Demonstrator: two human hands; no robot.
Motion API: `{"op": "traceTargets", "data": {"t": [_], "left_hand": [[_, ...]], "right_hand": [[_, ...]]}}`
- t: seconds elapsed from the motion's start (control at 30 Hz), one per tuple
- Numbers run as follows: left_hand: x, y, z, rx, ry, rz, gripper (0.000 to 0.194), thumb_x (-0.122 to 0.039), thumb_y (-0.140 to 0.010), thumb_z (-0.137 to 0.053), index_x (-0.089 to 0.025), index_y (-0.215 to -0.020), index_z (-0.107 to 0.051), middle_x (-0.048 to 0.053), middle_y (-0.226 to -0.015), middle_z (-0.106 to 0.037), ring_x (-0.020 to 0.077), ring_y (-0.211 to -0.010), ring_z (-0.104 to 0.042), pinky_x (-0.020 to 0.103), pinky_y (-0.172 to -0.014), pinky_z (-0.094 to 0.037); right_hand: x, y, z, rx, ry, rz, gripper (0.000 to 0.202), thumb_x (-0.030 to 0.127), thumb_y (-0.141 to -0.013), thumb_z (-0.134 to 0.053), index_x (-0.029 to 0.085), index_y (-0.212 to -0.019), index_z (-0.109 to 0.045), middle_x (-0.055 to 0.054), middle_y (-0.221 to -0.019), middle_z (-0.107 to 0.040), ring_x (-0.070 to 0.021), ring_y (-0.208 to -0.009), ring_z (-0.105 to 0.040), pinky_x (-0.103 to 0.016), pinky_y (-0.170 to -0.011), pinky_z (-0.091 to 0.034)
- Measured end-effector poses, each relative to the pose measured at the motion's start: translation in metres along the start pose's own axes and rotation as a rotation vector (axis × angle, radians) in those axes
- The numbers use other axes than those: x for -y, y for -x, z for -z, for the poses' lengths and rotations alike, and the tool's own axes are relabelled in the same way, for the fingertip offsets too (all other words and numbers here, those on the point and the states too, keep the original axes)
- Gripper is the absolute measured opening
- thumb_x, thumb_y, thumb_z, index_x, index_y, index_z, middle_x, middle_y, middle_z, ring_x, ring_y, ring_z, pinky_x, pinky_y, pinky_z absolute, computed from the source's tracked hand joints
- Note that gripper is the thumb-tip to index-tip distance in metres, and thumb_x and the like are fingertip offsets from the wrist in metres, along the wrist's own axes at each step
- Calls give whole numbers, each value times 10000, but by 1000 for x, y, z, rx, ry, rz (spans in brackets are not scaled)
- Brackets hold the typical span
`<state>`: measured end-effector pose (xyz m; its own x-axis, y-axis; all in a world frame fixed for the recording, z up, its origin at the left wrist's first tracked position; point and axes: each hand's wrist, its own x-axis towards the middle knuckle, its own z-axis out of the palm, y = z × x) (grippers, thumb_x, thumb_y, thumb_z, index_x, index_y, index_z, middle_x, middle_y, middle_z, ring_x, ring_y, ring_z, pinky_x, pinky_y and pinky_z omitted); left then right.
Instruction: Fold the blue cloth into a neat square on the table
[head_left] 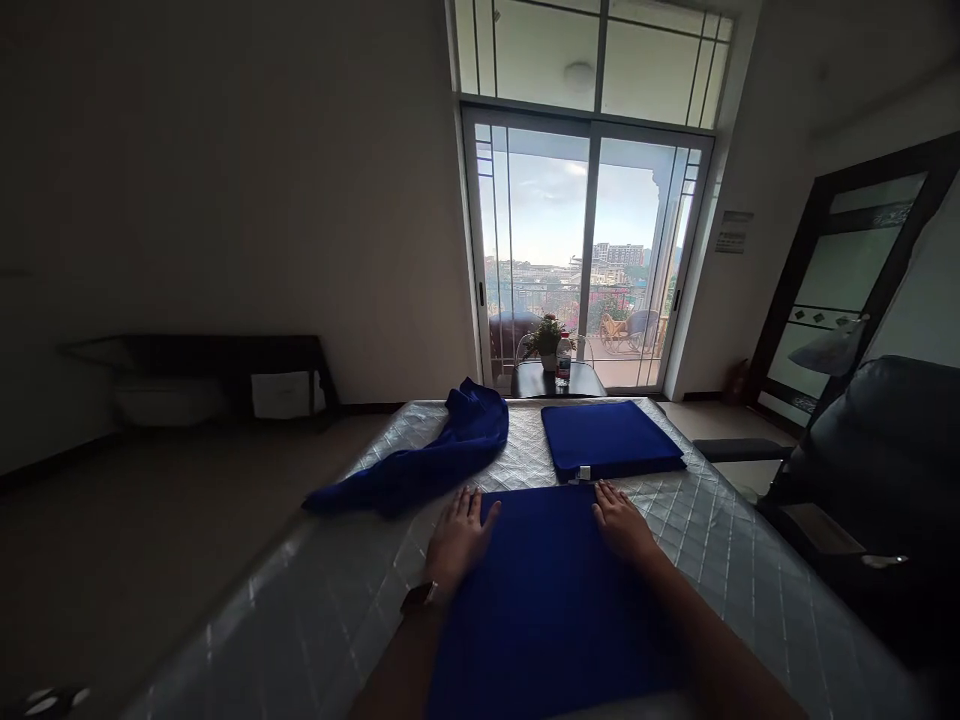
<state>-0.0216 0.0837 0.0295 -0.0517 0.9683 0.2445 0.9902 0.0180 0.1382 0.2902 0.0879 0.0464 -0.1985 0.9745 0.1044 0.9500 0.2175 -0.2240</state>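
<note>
A blue cloth (pixel 555 600) lies flat in front of me, its far edge running between my hands. My left hand (pixel 459 535) rests on its far left corner, fingers stretched out and thumb apart. On the far right corner lies my right hand (pixel 622 522), palm down with its fingers extended. Just beyond is a neatly folded blue cloth (pixel 611 438) with a small white label (pixel 584 473) at its near edge. To the left, a crumpled blue cloth (pixel 435 450) is heaped loosely, one end trailing toward the table's left side.
Everything lies on a table with a silvery quilted cover (pixel 315 600). Past its far edge stands a small dark table (pixel 529 380) with a potted plant (pixel 549 340) and a bottle (pixel 563 362). A dark armchair (pixel 885 470) is at the right.
</note>
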Motion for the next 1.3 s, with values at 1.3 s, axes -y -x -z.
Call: {"op": "traceTargets", "data": {"t": [1.3], "left_hand": [[4,-8,5,108,-38,2,817,-597,-991,-141,-13,-1521,-356,238,-1603,-348,325,-1506,-324,519,-1213,-287]], "right_hand": [[11,25,1,36,-125,-52,696,434,-1003,-172,47,-1580,-215,-133,-1683,-170,-229,-1565,-104,-401,-1264,-102]]}}
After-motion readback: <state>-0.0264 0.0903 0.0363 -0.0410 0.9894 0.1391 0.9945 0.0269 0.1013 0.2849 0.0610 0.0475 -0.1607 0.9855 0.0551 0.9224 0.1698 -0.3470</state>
